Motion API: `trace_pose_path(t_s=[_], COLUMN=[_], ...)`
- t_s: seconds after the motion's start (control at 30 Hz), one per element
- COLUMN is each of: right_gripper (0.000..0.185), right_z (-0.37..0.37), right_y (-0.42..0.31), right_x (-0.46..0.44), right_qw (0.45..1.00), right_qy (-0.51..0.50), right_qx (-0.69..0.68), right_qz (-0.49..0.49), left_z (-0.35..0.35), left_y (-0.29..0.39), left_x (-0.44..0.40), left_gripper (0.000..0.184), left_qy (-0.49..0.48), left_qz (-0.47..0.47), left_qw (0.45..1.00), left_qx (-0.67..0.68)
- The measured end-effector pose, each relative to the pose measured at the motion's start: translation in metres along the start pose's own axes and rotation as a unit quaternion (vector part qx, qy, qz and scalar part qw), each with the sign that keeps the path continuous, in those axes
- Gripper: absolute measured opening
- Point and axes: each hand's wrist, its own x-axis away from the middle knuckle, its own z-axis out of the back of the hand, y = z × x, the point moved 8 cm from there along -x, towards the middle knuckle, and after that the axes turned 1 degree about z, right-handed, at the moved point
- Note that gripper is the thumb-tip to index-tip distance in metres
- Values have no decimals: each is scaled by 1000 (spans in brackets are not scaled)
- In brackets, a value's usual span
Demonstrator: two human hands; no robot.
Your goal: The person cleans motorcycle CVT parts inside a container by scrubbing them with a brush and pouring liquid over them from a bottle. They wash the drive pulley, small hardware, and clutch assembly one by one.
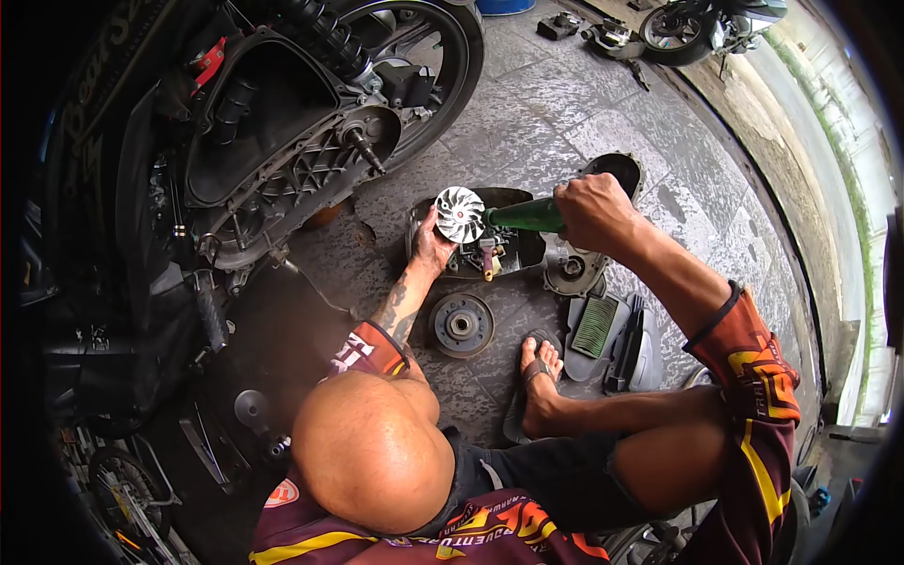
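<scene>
My left hand grips a shiny finned metal disc by its lower left edge, with the fins facing up. My right hand is closed round a green bottle, whose narrow end points left at the disc's right edge. Whether the bottle touches the disc I cannot tell. Beneath both lies a dark tray-like cover with small parts in it, among them a tool with a purple and yellow handle. A round metal drum lies on the floor below.
At the upper left stands a motorcycle with an open engine case and a rear wheel. A metal casing cover, a green air filter and grey plastic covers lie right of the drum. My sandalled foot is near them.
</scene>
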Motion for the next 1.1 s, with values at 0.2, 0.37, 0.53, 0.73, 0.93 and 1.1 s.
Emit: trace_pose_path(t_s=[0.2, 0.37, 0.53, 0.73, 0.93, 1.1], right_gripper=[11, 12, 13, 21, 12, 11], right_z=[12, 13, 11, 3, -1, 3], right_y=[-4, 2, 5, -1, 0, 0], right_x=[-9, -9, -8, -6, -4, -3], right_qw=[999, 998, 998, 999, 1000, 999], right_qy=[39, 63, 59, 24, 8, 23], right_qx=[1, 8, 8, 7, 6, 5], right_qz=[6, 3, -5, 21, 25, 25], left_z=[-2, 9, 6, 1, 6, 8], left_y=[2, 0, 3, 8, 12, 11], left_x=[6, 6, 8, 13, 7, 5], left_gripper=[36, 35, 35, 36, 36, 37], left_qy=[-3, 33, 25, 42, 47, 52], left_qz=[12, 27, 14, 10, -7, -8], left_qw=[993, 987, 983, 975, 978, 984], left_qx=[-114, -155, -183, -218, -202, -171])
